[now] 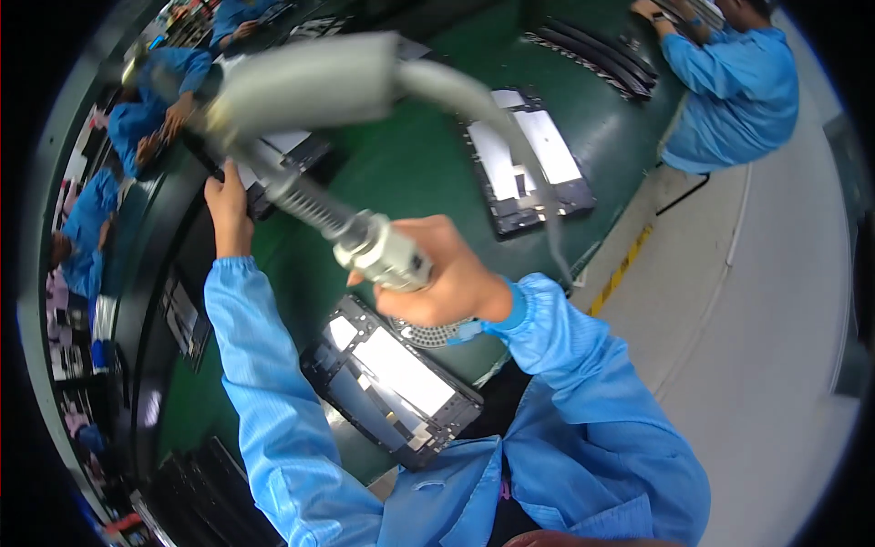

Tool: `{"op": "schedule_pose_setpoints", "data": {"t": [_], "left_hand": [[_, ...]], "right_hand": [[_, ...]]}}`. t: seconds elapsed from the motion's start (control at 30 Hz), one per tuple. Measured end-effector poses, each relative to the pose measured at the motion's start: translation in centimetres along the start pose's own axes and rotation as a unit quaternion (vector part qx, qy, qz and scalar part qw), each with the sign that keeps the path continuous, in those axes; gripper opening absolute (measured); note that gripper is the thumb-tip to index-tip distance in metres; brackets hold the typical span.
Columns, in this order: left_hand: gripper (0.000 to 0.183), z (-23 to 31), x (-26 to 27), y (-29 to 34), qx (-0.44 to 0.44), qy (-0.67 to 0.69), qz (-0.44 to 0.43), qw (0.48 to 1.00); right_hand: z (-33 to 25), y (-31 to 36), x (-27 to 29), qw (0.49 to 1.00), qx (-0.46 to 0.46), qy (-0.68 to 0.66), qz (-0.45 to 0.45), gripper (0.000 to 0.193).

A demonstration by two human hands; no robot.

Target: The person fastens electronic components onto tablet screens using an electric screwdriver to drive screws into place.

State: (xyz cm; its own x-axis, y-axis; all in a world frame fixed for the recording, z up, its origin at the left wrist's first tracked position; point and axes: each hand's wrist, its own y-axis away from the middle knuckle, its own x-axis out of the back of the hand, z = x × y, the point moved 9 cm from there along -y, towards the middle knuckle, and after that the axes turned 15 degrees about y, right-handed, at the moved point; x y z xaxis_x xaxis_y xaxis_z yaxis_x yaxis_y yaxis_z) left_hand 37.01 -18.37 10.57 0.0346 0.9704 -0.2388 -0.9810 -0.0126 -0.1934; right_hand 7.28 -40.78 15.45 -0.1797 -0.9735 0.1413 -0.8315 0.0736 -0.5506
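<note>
My right hand (442,273) is closed round a power screwdriver (387,255) with a metal collar and a coil spring, held above the bench. Its far end is blurred beside a thick grey cylinder (305,84) and a curved grey hose. Stretched out to the far left, my left hand (228,210) grips the edge of an opened tablet (284,144); the fingers are partly hidden. Another opened tablet (401,374), with white panels and a dark frame, lies close to my body. Under my right hand, a round perforated plate (424,335) is partly covered.
A third opened tablet (529,159) lies on the green bench (401,173), and another device (185,319) lies at the left. Dark curved strips (597,55) are at the back. Co-workers in blue sit at the right (729,91) and along the left. Dark stacked trays (200,497) stand lower left.
</note>
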Motion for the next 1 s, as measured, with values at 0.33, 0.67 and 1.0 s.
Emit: {"op": "schedule_pose_setpoints", "data": {"t": [0.33, 0.67, 1.0], "left_hand": [[0.031, -6.1, -27.5, 20.8, 0.147, 0.073, -0.17, 0.972], [0.035, 9.6, -13.7, 20.1, -0.141, -0.148, -0.158, 0.966], [0.021, 6.3, 13.7, 30.9, -0.023, -0.301, -0.071, 0.951]], "right_hand": [[-3.6, 3.7, 1.6, 0.999, 0.015, 0.014, -0.031, 0.022], [-1.6, 2.3, 3.7, 0.997, -0.069, 0.008, -0.023, 0.026], [1.6, 1.6, 1.9, 0.999, -0.034, 0.027, -0.002, 0.027]]}}
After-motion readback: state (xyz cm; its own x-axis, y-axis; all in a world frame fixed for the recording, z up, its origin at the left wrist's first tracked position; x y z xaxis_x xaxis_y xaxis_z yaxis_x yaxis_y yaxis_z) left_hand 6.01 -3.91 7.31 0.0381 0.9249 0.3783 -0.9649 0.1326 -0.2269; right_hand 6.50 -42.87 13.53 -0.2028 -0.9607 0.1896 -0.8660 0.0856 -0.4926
